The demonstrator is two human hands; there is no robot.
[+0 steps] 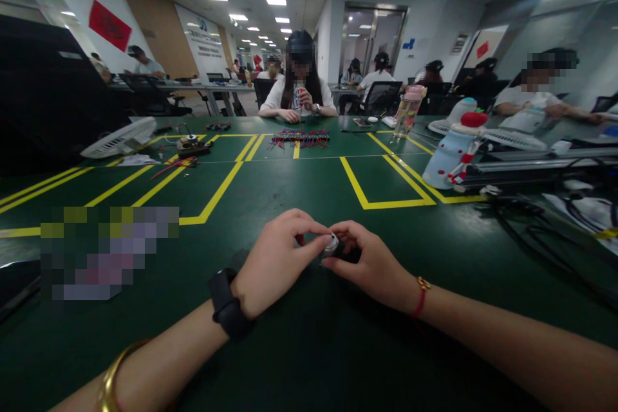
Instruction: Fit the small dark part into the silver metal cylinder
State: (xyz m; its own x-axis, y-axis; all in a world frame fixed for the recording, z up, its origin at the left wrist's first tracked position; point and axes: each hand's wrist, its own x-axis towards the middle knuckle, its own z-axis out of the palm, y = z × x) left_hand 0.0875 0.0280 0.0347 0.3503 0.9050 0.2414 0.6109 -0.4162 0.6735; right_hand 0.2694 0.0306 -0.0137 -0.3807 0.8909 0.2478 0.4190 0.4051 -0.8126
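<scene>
A small round silvery-white object (331, 243) is between my two hands, just above the green table (290, 199). My left hand (282, 256), with a black band at the wrist, pinches it between thumb and index finger. From the right, my right hand (374, 264) curls its thumb and fingers around the object's lower part. A red cord with a gold piece is on my right wrist. The object's underside is partly hidden by my fingers.
Across the table a person (299, 87) sits behind a row of red and blue wires (300, 138). A blue bottle (447, 158), pink-lidded bottle (410, 109) and black cables (526, 232) lie right. A white fan (120, 138) and power strip (193, 147) are left.
</scene>
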